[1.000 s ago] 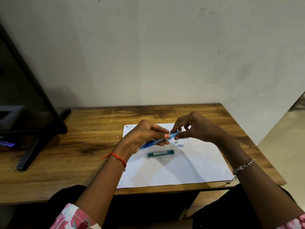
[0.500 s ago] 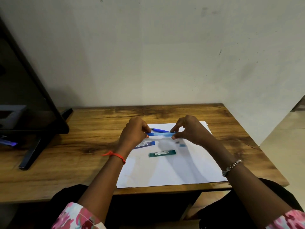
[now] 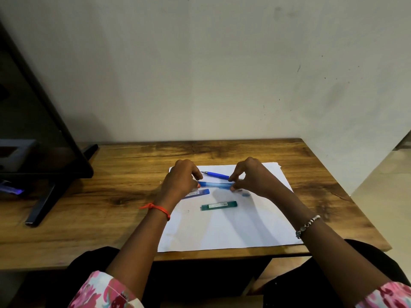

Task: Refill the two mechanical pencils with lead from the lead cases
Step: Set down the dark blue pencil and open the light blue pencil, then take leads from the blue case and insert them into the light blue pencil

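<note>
Head view, centre of frame: my left hand and right hand each pinch one end of the light blue pencil over the paper. Small loose pieces lie beside my right hand, so I judge it mid-refill. The darker blue pencil lies just above, refill state unclear; the blue lead case and green lead case below carry unreadable white labels.

No writing is legible. The green lead case carries a white strip label with dark print, and the blue lead case carries a white label too, but the lettering on both is too small to read.
</note>
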Motion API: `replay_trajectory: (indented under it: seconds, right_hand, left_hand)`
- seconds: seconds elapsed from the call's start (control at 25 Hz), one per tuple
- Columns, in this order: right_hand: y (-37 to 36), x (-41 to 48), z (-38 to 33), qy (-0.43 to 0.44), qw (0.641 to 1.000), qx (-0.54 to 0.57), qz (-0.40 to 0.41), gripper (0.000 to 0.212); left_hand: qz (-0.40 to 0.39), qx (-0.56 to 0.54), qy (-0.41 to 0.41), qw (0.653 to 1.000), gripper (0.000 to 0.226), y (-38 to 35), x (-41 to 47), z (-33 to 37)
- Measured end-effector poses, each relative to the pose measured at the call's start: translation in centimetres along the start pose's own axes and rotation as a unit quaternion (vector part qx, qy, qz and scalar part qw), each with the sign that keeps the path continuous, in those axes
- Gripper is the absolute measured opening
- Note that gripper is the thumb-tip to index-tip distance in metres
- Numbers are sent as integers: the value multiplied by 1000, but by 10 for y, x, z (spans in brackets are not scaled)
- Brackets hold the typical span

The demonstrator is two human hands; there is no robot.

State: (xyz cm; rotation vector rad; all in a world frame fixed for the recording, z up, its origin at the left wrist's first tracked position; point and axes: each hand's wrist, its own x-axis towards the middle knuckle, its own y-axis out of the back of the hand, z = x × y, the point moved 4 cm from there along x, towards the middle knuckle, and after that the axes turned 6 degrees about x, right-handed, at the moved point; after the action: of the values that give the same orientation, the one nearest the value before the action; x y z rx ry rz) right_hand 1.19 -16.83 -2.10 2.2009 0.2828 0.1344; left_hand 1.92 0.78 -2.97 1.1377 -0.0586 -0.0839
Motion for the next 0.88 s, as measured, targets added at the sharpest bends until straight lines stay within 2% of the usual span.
replay_trajectory:
  seconds: [0.12,0.24,0.52,0.72,0.88]
  right_hand:
    - [3,-4,-7,19,999,26,13,25]
    - [-8,-7,-20,73,997,19,3,27]
    - [-41,-2,-32,121,988,-76,-50,31]
    - [-44,-3,-32,125,989,-64,-51,21]
    - [-45,-3,-32,126,988,-65,-63,22]
  left_hand:
    - [20,-62,7,998,24,19,-2,-3]
    - [40,-102,17,994,20,33,-4,-10]
    - [-25,-103,14,994,17,25,-9,0]
    - [-34,-98,2,995,17,25,-10,3]
    - [-50,-107,-4,993,18,23,-9,3]
